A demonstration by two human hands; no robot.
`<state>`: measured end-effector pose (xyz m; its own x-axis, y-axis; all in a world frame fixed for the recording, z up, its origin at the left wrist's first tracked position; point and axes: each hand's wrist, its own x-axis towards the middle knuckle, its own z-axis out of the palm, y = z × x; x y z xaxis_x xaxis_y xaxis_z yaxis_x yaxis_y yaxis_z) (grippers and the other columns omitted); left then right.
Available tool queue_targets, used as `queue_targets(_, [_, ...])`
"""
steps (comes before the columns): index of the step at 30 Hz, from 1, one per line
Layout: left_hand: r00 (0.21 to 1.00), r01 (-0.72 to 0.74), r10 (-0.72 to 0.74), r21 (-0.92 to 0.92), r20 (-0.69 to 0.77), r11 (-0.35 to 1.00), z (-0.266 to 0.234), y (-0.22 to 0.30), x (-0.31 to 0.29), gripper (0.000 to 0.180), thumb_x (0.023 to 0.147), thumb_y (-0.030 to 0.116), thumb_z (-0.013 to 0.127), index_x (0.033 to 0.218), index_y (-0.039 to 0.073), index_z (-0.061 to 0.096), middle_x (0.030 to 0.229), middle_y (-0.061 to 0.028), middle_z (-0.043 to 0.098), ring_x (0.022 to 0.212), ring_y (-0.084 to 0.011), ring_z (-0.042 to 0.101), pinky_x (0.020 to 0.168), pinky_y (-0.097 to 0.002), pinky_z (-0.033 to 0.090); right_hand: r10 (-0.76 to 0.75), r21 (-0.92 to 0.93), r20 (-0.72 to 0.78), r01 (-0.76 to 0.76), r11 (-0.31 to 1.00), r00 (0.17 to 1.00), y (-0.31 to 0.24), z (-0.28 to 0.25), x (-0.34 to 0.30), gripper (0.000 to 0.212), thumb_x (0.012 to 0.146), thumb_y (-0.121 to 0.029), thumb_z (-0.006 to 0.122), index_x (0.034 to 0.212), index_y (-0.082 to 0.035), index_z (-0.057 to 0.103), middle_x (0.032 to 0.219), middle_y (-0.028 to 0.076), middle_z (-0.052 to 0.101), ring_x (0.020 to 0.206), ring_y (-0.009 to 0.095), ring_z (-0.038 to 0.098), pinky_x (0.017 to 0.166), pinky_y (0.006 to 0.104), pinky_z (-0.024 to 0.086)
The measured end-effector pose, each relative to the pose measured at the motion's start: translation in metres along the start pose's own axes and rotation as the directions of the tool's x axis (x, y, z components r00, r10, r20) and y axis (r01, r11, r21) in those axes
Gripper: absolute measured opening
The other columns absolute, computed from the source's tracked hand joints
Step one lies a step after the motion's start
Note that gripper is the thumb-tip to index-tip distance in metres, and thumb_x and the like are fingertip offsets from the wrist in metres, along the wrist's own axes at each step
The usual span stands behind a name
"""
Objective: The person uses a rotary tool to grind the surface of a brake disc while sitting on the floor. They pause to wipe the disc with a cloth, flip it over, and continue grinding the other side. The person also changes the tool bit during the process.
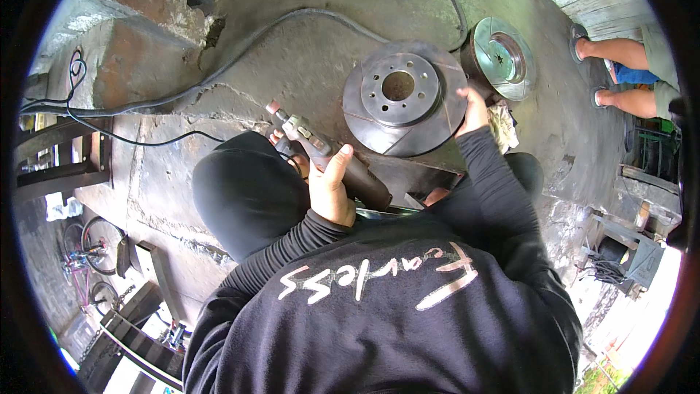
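Observation:
My left hand [332, 191] is wrapped round a handheld die grinder [319, 147] with a grey and dark body. The grinder tilts up and left, and a small pinkish grinding tip [273, 107] is at its far end, apart from the disc. To the right of it, a dark metal brake disc [408, 112] with slots and a ring of bolt holes faces me, tipped up in front of my knees. My right hand [475, 111] grips the disc's right edge, thumb on the face. What supports the disc underneath is hidden.
A second brake disc [485, 44] lies on the concrete floor beyond, beside a crumpled pale cloth [502, 124]. A thick black cable [255, 38] crosses the floor. Another person's legs [620, 49] are at the far right. A bicycle [95, 252] stands at left.

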<state>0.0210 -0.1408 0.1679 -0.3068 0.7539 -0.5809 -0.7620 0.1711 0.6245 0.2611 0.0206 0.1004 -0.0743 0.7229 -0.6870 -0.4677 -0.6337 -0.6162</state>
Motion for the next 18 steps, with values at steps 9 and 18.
queue_targets(9, [0.995,0.081,-0.084,0.052,0.053,0.995,0.006,-0.009,0.003,0.032,0.082,0.024,0.067,0.101,0.008,0.047,0.08,-0.0107,0.058,0.073,-0.0256,0.059,0.069,-0.0394,0.049,-0.078,-0.145,-0.073,0.067,0.987,0.994,0.045,-0.065,0.027,0.052,0.084,-0.034,0.06,0.124,-0.003,0.052,0.118,0.014,0.059,0.106,0.027,0.056,0.092,0.0428,0.043])
queue_targets(18, [0.993,0.087,-0.095,0.112,0.064,0.99,0.007,-0.018,0.006,0.03,0.082,0.024,0.066,0.1,0.007,0.048,0.078,-0.0099,0.059,0.071,-0.024,0.059,0.067,-0.038,0.049,-0.435,-0.966,0.225,0.257,0.015,0.872,0.042,-0.089,0.049,0.039,0.08,-0.029,0.058,0.094,0.007,0.063,0.096,0.029,0.063,0.093,0.04,0.06,0.083,0.0386,0.045])
